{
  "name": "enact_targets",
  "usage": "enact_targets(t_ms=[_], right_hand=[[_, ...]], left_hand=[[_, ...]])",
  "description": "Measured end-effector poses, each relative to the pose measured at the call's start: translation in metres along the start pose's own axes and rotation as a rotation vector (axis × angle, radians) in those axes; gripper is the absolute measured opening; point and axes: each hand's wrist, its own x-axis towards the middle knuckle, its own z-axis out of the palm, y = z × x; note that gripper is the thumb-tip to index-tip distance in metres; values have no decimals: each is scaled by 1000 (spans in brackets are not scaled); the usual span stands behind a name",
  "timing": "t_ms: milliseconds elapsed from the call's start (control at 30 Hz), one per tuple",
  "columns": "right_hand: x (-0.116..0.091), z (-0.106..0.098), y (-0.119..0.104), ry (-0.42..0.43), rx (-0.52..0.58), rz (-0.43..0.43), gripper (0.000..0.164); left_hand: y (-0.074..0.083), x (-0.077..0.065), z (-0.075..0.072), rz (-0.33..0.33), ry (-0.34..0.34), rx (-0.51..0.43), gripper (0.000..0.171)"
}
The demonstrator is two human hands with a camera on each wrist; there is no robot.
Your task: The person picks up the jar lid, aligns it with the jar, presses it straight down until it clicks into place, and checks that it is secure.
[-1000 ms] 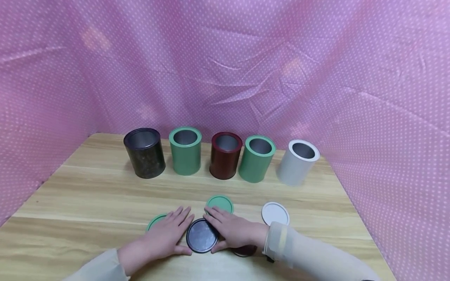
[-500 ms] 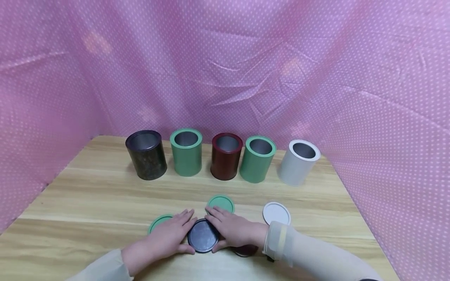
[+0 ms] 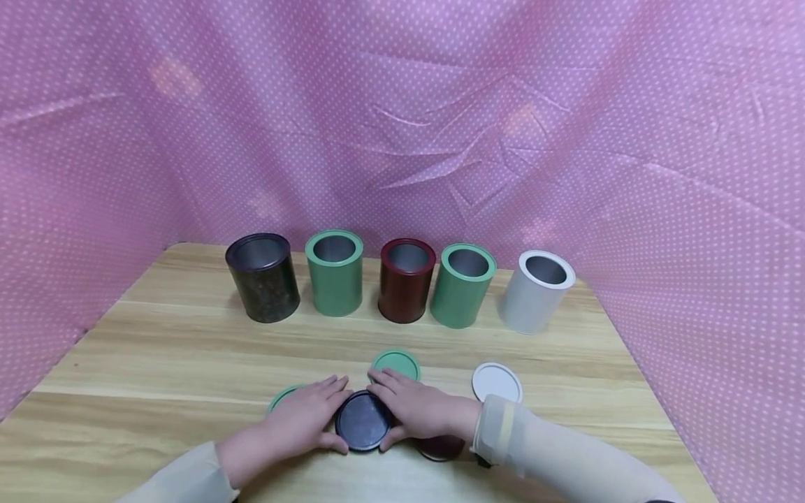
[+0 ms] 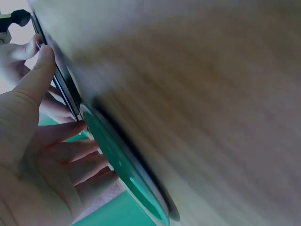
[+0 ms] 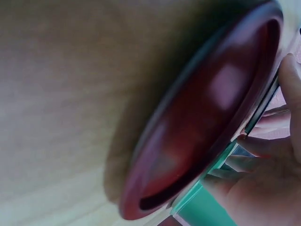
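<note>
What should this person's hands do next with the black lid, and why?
Probably raise the black lid a little: the left hand and right hand are at opposite sides of its rim, well placed to lift together, and the similarly dark can at the back left stands uncovered.

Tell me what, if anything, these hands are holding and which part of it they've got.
The black lid, by opposite sides of its rim: the left hand has the left side, the right hand the right.

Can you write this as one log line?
left hand: touching black lid, left edge; right hand: touching right edge; five cans: upright, lidless
</note>
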Motion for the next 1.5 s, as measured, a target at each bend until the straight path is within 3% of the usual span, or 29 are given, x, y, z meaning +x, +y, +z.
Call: enact_targets(t_ms=[367,733,967,1100,1500], right_hand=[[5,-18,5,93,207,-38,87],[19,-41,12,227,386,-246,83],[27,-54,13,266,504,-183,84],[32,-62,14,304,508,-153,83],[51,-82,9,477,479,-116,76]], left_hand=[[-11,0,-16,-7,91,-141,77],[-21,-2,-35,-71,143,-212,76],[-29,-4,-49,-98,238,-233,76],[-34,-6,-57,-106,283,-253,76],[-43,-10,-82,-239,363,-290,78]])
